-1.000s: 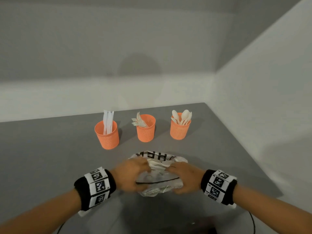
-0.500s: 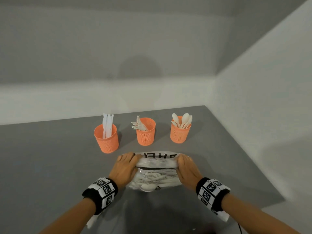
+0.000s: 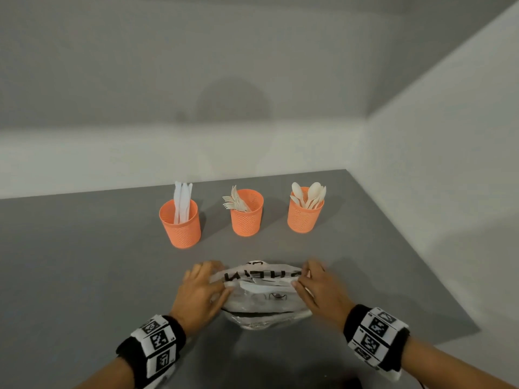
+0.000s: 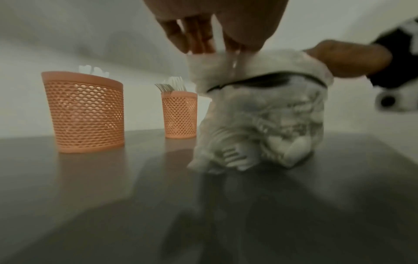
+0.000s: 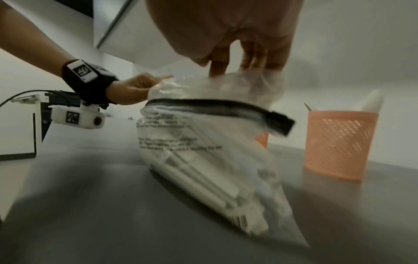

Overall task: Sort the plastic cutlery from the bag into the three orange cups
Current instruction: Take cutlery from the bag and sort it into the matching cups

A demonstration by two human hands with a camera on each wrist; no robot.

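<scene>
1. The clear plastic bag (image 3: pixel 264 301) sits on the grey table (image 3: pixel 84 276), held between both hands at its top edge, its bottom resting on the tabletop.
2. The left hand (image 3: pixel 199 293) grips the bag's left end: its fingers (image 4: pixel 194 37) curl down over the gathered plastic and pinch the rim against the thumb.
3. The right hand (image 3: pixel 317 287) does the same at the right end, fingers (image 5: pixel 253 59) bent over the top fold and pinching the film.
4. Between the two sets of fingertips the rim is stretched flat, black lettering showing on it; just under the fingers runs the bag's black zip strip (image 5: pixel 217 105).
5. Below the fingers, inside the bag, white cutlery (image 5: pixel 203 171) lies piled; a fork's tines (image 4: pixel 233 155) press against the film near the bottom.
6. Beyond the fingertips, well apart from the bag, three orange mesh cups stand in a row.
7. The left cup (image 3: pixel 181 223), out past the left hand's fingers, holds white knives (image 3: pixel 182 202) standing upright.
8. The middle cup (image 3: pixel 247 213) holds forks (image 3: pixel 234 202) leaning left.
9. The right cup (image 3: pixel 304 214), past the right hand's fingers, holds spoons (image 3: pixel 309 193), bowls up.
10. Each wrist wears a black band (image 3: pixel 153 342) with printed square markers.
</scene>
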